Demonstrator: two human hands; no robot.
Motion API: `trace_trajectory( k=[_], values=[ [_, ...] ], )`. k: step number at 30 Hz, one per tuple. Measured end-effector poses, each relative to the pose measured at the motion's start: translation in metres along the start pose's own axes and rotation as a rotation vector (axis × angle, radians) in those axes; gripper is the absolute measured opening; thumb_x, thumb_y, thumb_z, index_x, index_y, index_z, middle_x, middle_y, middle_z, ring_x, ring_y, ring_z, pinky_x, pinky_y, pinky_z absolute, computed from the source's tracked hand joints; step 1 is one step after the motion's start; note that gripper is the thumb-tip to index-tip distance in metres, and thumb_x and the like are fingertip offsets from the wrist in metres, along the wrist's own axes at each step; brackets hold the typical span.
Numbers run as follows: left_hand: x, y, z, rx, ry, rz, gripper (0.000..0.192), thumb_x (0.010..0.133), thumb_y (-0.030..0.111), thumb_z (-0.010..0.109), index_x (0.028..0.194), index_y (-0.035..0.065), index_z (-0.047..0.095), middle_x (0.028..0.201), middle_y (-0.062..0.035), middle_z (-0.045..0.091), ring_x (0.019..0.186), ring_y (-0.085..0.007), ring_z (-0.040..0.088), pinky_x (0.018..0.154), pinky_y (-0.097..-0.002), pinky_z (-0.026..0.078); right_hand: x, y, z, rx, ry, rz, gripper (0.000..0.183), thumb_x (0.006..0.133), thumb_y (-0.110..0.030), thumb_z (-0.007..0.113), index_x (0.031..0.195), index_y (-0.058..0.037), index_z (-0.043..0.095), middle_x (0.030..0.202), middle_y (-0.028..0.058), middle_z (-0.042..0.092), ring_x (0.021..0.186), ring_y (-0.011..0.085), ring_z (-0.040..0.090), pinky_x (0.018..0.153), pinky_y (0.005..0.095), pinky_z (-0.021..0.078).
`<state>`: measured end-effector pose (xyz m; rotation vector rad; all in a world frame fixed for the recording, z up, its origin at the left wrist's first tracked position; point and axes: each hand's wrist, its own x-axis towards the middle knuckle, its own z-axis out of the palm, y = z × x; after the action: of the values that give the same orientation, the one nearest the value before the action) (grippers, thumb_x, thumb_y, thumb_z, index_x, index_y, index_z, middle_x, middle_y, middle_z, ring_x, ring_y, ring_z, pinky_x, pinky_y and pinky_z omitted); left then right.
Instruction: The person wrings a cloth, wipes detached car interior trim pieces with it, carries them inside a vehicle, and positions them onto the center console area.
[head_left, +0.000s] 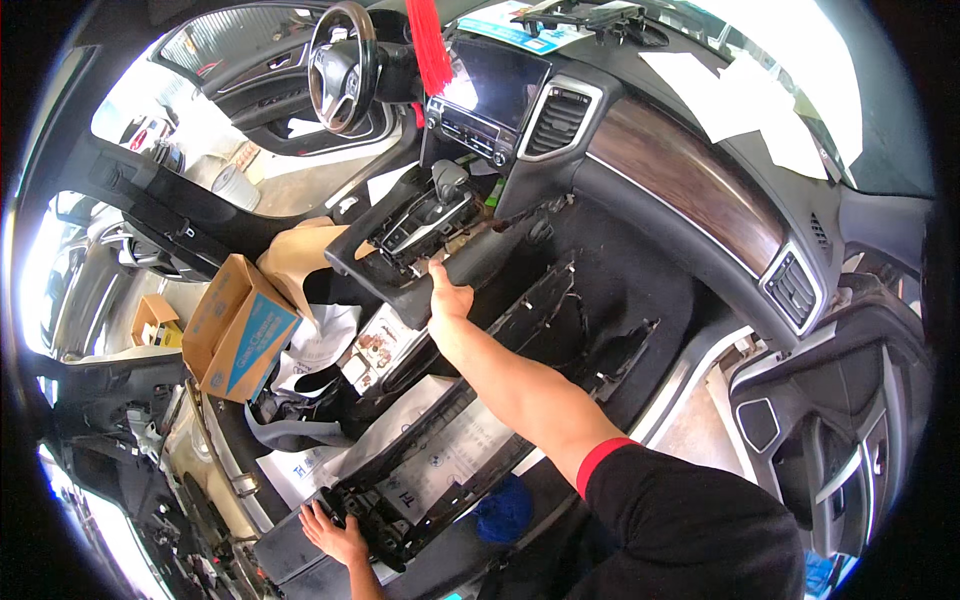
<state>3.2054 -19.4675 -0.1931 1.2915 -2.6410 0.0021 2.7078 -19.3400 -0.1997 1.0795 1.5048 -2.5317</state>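
Observation:
The gear-shift console trim (409, 296) surrounds the gear lever (448, 178) and its exposed mechanism. My right hand (452, 300) grips this trim at its rear corner, some fingers hidden behind the edge. Lower in the picture, my left hand (334, 532) lies with spread fingers on the end of a long black plastic console frame (442, 442). Printed white protective paper (439, 469) shows through the frame's opening. Between the hands, a bare metal bracket with brown stains (381, 349) is exposed.
An open cardboard box (244, 330) bearing print stands beyond the console, next to brown paper (300, 251). A curved grey trim piece (292, 431) lies nearby. The dashboard (690, 172) and steering wheel (341, 67) bound the far side. A blue round object (506, 510) sits beside the frame.

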Motion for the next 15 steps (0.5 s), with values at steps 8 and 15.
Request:
trace_trajectory(
  k=[8,15],
  values=[
    [-0.001,0.007,0.002,-0.037,-0.009,0.001,0.085,0.064,0.02,0.072,0.143,0.0077,0.044,0.154,-0.0159,0.037,0.144,-0.0368,0.03,0.12,-0.0511,0.019,0.041,0.0,-0.009,-0.026,0.019,-0.076,0.052,0.069,-0.033,0.09,0.092,0.0058,0.064,0.095,0.0136,0.068,0.082,0.0212,0.063,0.078,0.0371,0.0513],
    [-0.005,0.004,-0.003,-0.035,-0.018,-0.026,0.085,0.064,0.019,0.074,0.143,0.0085,0.045,0.155,-0.0168,0.036,0.144,-0.0385,0.03,0.121,-0.0512,0.019,0.03,-0.019,-0.001,-0.262,0.0,0.03,0.081,0.067,-0.045,0.09,0.112,0.0111,0.053,0.118,0.0276,0.062,0.109,0.0357,0.062,0.098,0.0427,0.0473]
  ],
)
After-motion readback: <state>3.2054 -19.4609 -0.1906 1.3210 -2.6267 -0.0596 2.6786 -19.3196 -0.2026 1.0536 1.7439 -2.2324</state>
